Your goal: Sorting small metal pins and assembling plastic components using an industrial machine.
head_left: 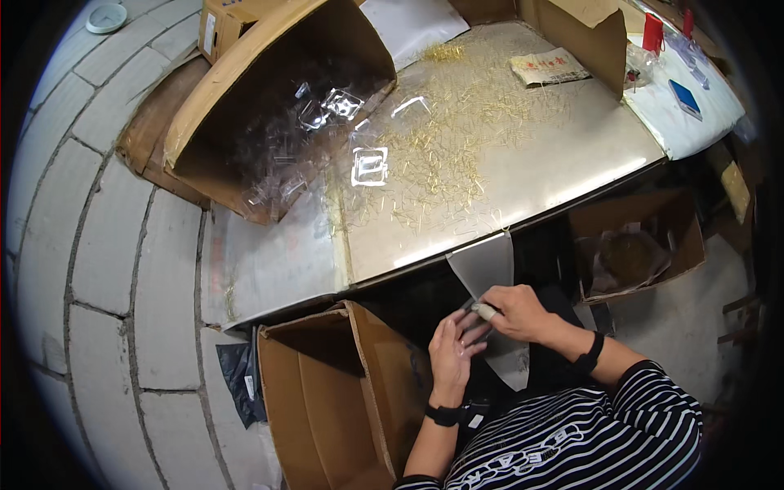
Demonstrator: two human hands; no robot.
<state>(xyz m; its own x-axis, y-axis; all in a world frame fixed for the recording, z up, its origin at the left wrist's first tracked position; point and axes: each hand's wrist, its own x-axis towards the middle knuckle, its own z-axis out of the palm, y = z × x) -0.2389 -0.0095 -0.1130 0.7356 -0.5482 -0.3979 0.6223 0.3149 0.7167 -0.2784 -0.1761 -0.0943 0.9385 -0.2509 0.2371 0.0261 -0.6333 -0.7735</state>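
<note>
My left hand [452,358] is raised over my lap, its fingers bent around what looks like a clear plastic piece [472,328], hard to make out through the blur. Close against it, my right hand [519,314] is closed in a pinch. A pale covering wraps one of its digits, and anything between its fingertips is too small to tell. Beneath both hands a translucent grey sheet [483,265] runs from the table edge down to my lap. Many thin gold-coloured wire pieces [445,155] lie scattered over the metal-topped table [588,143]. A clear square plastic piece [370,167] rests among them.
A tipped cardboard box [200,135] at the table's left holds clear plastic pieces [314,114]. An open carton [306,408] stands left of me; another box [641,245] sits under the table at right. Farther right are a folded printed paper [549,67] and a blue box [685,100].
</note>
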